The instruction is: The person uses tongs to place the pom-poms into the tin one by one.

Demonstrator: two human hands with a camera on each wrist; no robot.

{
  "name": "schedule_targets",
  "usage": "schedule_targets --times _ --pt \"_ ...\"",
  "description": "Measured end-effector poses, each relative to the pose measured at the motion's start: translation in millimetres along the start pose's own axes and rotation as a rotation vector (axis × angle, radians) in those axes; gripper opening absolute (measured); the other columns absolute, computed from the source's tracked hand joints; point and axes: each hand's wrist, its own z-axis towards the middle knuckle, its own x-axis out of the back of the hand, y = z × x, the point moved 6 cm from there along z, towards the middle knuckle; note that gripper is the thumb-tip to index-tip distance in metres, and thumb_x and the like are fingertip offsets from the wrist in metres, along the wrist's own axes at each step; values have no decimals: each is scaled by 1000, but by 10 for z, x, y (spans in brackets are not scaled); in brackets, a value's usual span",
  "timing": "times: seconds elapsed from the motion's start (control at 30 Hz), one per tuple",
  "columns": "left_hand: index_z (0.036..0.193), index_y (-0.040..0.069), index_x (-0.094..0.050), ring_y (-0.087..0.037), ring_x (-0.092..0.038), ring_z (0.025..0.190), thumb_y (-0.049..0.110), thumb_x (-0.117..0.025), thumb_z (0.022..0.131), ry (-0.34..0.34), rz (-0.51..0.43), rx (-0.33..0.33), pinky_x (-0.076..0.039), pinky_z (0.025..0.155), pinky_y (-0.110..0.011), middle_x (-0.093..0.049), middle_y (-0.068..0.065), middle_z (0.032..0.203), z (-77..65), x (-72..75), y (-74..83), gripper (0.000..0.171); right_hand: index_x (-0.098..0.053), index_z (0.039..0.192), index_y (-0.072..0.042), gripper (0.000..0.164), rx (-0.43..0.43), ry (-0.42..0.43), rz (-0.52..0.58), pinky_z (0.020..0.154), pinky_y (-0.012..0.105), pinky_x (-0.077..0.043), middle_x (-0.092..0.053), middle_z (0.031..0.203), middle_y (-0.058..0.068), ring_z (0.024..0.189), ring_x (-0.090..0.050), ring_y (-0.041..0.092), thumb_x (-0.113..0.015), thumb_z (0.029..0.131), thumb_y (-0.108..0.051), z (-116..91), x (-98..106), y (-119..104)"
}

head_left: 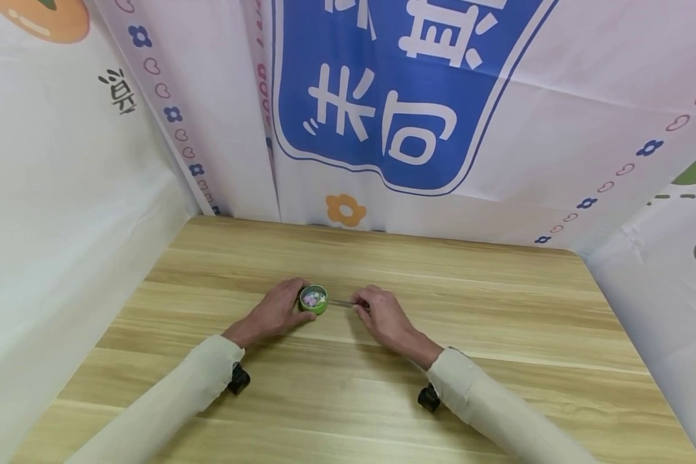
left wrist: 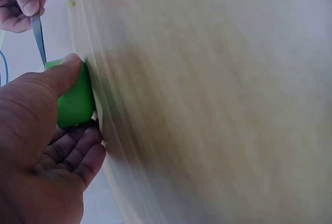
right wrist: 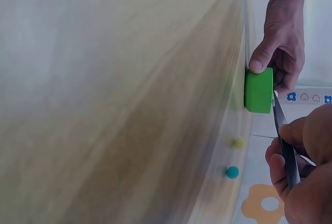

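A small round green tin [head_left: 320,309] stands upright on the wooden table, with several little pink and white pieces [head_left: 311,299] inside. My left hand [head_left: 275,310] grips it from the left. In the left wrist view, the thumb presses one side of the green wall [left wrist: 77,102] while the other fingers curl round the opposite side. My right hand [head_left: 385,317] pinches a pair of metal tweezers [head_left: 342,303], whose tips point left at the tin's open rim. A whitish bit shows by the tips in the right wrist view; whether they hold it, I cannot tell.
A teal ball [right wrist: 232,172] and a yellow ball [right wrist: 237,142] lie on the table near the right hand. Printed cloth walls [head_left: 470,206] enclose the table's back and both sides. Black wrist cameras [head_left: 429,398] sit under the sleeves.
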Motion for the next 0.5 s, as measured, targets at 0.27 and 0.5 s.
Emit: schedule_targets --times 0.27,0.5 --pt "123 -1 -55 -27 -60 106 28 -80 83 2 -5 3 -51 91 -44 -64 -12 112 1 -5 -3 56 -71 100 -4 9 -3 -9 -1 68 21 -53 -66 92 4 80 -62 11 -65 94 -6 0 -16 8" --pt "125 -1 -54 -27 -60 108 29 -79 84 0 3 0 -51 93 -46 -63 -13 115 2 -19 -7 57 -71 100 -4 9 0 -7 -4 69 23 -54 -67 92 4 82 -63 12 -65 93 -6 -11 -9 4"
